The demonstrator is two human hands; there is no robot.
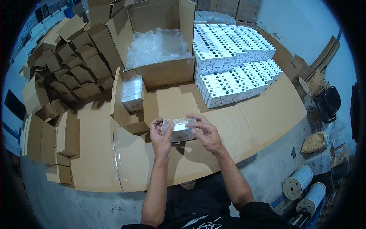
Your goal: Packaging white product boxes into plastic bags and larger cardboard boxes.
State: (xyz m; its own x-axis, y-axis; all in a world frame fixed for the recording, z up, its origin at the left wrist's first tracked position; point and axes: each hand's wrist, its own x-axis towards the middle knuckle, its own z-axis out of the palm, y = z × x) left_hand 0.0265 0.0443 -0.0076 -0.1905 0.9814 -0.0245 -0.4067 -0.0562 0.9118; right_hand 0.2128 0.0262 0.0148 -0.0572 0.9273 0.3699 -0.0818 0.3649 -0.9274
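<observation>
Between my two hands, above the cardboard-covered table, is a small white box in clear plastic wrap (182,134). My left hand (161,133) grips its left end, thumb on the near side. My right hand (205,133) holds the right end, fingers bent over the top edge. Just beyond and to the left stands an open small carton (133,128). Inside it, at the far end, several plastic-wrapped white boxes (132,93) stand packed together; the near part of that carton shows bare cardboard.
Behind the small carton, a large open carton (164,72) holds clear plastic bags (158,47). Stacked white boxes (236,65) fill the back right. Open brown cartons (76,65) pile up at left. Cable reels (298,182) stand on the floor at right.
</observation>
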